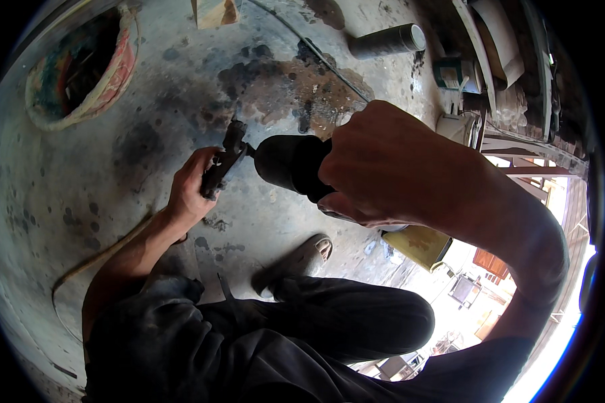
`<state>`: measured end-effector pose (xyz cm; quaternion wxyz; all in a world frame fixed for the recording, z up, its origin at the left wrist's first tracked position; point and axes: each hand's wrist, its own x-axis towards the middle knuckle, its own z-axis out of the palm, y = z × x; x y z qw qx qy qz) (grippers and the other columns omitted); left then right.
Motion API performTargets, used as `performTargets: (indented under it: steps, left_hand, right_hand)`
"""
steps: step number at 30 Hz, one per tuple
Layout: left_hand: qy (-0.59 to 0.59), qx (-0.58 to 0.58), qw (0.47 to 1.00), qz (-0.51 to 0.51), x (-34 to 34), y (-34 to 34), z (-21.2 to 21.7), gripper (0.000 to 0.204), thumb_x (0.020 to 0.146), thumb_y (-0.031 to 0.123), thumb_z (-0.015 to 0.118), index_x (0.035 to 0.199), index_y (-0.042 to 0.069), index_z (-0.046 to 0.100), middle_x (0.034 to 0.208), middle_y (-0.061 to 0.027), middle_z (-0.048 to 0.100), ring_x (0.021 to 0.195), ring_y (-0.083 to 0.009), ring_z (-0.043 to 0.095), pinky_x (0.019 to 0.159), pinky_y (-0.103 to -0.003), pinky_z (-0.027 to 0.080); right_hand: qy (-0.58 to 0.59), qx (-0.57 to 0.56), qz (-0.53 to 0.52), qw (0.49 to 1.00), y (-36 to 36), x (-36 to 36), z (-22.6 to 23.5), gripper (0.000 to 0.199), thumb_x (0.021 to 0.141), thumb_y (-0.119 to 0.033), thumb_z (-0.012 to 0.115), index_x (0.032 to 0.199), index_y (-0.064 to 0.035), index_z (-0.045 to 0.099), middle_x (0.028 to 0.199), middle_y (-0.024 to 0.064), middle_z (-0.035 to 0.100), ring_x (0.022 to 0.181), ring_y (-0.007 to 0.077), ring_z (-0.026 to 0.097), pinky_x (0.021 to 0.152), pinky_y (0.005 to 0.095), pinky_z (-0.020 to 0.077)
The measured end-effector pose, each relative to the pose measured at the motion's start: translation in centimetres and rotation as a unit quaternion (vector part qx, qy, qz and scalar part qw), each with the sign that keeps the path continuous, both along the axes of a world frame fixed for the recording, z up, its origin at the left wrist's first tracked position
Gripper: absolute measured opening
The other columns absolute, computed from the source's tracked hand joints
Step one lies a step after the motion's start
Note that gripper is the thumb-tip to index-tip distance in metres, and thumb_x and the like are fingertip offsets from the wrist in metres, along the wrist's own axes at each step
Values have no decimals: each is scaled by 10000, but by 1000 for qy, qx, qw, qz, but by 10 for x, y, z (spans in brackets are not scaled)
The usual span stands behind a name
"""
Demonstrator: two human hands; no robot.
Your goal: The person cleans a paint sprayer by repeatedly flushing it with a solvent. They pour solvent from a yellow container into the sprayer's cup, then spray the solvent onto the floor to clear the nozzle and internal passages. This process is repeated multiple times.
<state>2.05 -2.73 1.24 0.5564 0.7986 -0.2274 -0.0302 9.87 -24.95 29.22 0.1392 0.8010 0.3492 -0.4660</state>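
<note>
My left hand (189, 187) is closed round a dark metal part (223, 162) of irregular shape, with a rounded knob at its far end. My fingers grip its near left side. From the right, my right hand (370, 161) wraps round a black, round-bodied power tool (282, 161). Its narrow tip points left and meets the metal part, or comes very close to it; I cannot tell which. The tool's grip and any trigger are hidden behind my right hand. Both things are above the stained concrete floor (175, 127).
A worn round container (117, 87) with dark contents stands at far left. A grey cylinder (388, 41) lies at the far right. A thin hose (316, 50) runs toward my right hand. My sandalled foot (309, 258) and a yellowish container (417, 247) are nearer. Cluttered shelving (497, 60) lines the right.
</note>
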Motion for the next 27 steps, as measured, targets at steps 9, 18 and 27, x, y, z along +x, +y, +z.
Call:
performTargets:
  steps: [9, 18, 27]
  left_hand:
    - [31, 9, 999, 6, 1, 2, -3, 421, 851, -8, 715, 1254, 40, 602, 987, -121, 657, 825, -262, 656, 733, -335, 530]
    - [87, 26, 995, 31, 1, 12, -5, 424, 841, 13, 722, 1245, 48, 599, 920, -127, 642, 793, -293, 639, 729, -353, 517]
    - [80, 22, 996, 10, 6, 2, 23, 324, 890, 28, 625, 1207, -32, 602, 1022, -165, 687, 900, -304, 670, 825, -375, 528]
  right_hand:
    - [-52, 77, -57, 994, -36, -14, 10, 369, 948, -377, 676, 787, -50, 727, 626, 100, 676, 624, 265, 716, 609, 407, 564]
    - [-252, 268, -333, 868, -174, -100, -54, 285, 950, -315, 727, 803, -80, 663, 643, 109, 641, 554, 284, 634, 527, 409, 489]
    - [-532, 133, -535, 642, -315, -94, -163, 402, 1023, -434, 577, 861, -66, 597, 733, 227, 644, 717, 457, 646, 603, 512, 482]
